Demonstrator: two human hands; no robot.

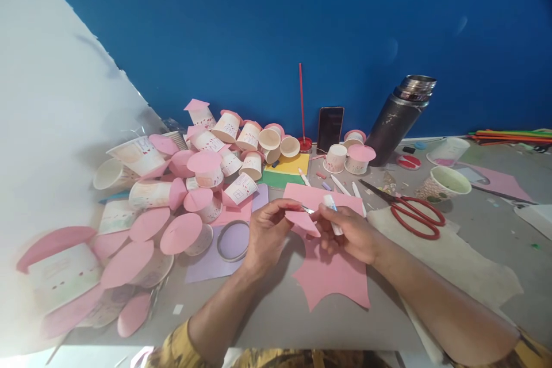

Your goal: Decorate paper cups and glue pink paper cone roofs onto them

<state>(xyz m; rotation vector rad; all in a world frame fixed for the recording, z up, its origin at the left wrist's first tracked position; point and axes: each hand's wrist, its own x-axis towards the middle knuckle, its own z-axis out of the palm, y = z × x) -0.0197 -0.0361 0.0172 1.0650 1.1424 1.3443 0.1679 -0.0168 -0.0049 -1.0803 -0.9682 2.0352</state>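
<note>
My left hand (268,230) pinches a folded pink paper piece (304,222) above the grey table (276,310). My right hand (350,233) is closed round a small white glue stick (332,211), its tip held close to the pink piece's upper edge. Under both hands lies a larger pink paper sheet (334,276) with jagged cut-outs along its lower edge. A second pink sheet (321,195) lies just beyond the hands.
A heap of paper cups with pink paper lids (202,155) fills the left. Red-handled scissors (409,210) lie to the right on cloth. A steel flask (401,115), a phone (330,126), a round tape ring (233,240) and bowls (444,181) stand behind.
</note>
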